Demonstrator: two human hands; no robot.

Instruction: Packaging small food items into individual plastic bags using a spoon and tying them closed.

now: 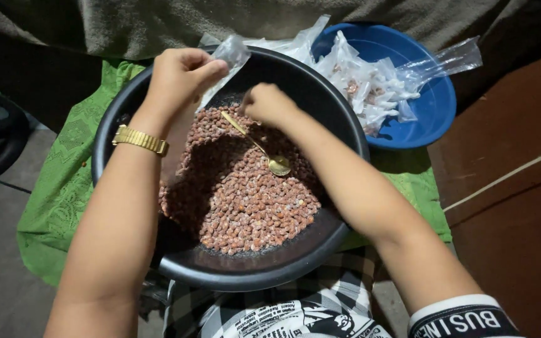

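We work over a big black pan (126,106) sitting on a green cloth (57,188), w/ a heap of brown nuts (245,200) filling its middle. Far right sits a blue bowl (433,106) holding a pile of small tied bags (364,87), each w/ a few nuts inside.

Step in hand, as we judge it: bagging a portion. Our left hand (180,75) is closed on the top of a clear bag (230,53) at the pan's far rim, pinching it up. Our right hand (269,103) is curled tight around the handle end of a gold spoon (264,150), whose bowl rests on the nuts near the pan's centre.

Next move prob. calls for a level scoop and a bag mouth held open enough to take it w/o spilling.

Hard to tell: whether the bag mouth is open, and if it holds nuts yet. Our fingertips on both hands are tucked out of sight. The bowl's far edge is partly hidden under bags.
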